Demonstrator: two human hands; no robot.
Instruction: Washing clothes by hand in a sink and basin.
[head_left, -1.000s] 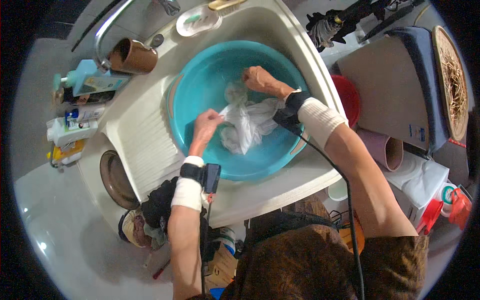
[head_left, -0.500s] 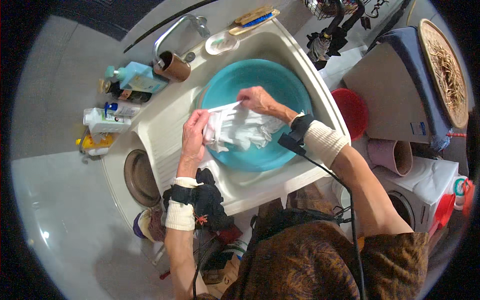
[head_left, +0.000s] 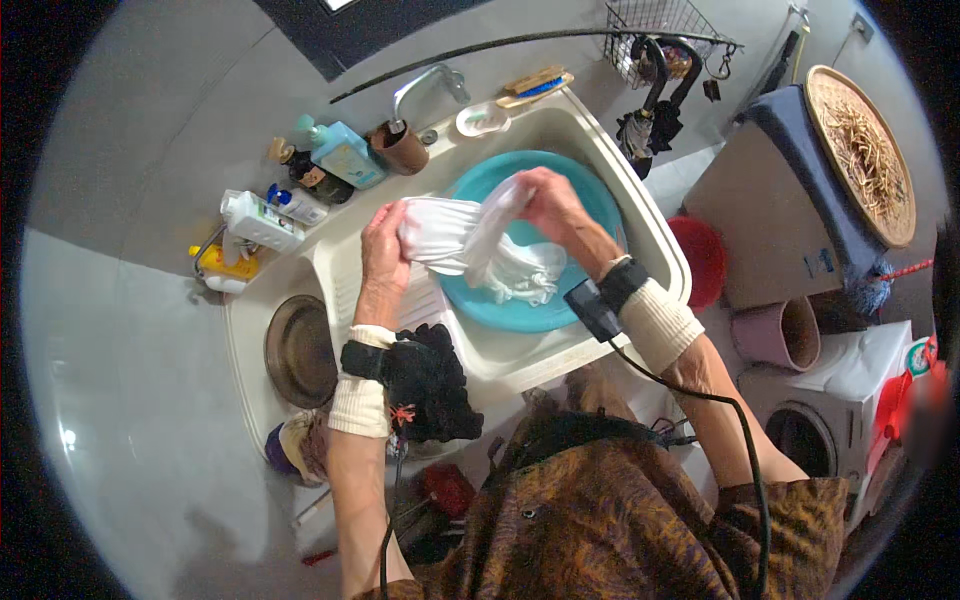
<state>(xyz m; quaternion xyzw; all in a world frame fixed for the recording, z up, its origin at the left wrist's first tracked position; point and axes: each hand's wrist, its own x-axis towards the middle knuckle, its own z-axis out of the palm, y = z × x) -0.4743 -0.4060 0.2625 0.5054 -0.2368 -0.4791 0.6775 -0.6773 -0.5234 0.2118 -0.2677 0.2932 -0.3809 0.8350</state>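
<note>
A wet white cloth (head_left: 470, 245) is stretched between both my hands above a teal basin (head_left: 500, 305) that sits in a cream sink (head_left: 590, 130). My left hand (head_left: 383, 258) grips the cloth's left end over the ribbed washboard part of the sink. My right hand (head_left: 548, 205) grips the other end higher up, over the basin. The cloth's loose part hangs down into the basin. A black bundle of fabric (head_left: 430, 380) lies on the sink's front rim beside my left wrist.
Bottles (head_left: 262, 220), a blue soap dispenser (head_left: 343, 155), a brown cup (head_left: 402, 148), a tap (head_left: 428, 80) and a soap dish (head_left: 482, 120) line the sink's far rim. A round brown drain bowl (head_left: 298, 350) sits left. A red basin (head_left: 700, 260), a pink bucket (head_left: 778, 332) and a cardboard box (head_left: 760, 225) stand right.
Both hands lifted the white cloth out of the basin and pulled it up and to the left, stretched between them. The view has shifted as my head moved.
</note>
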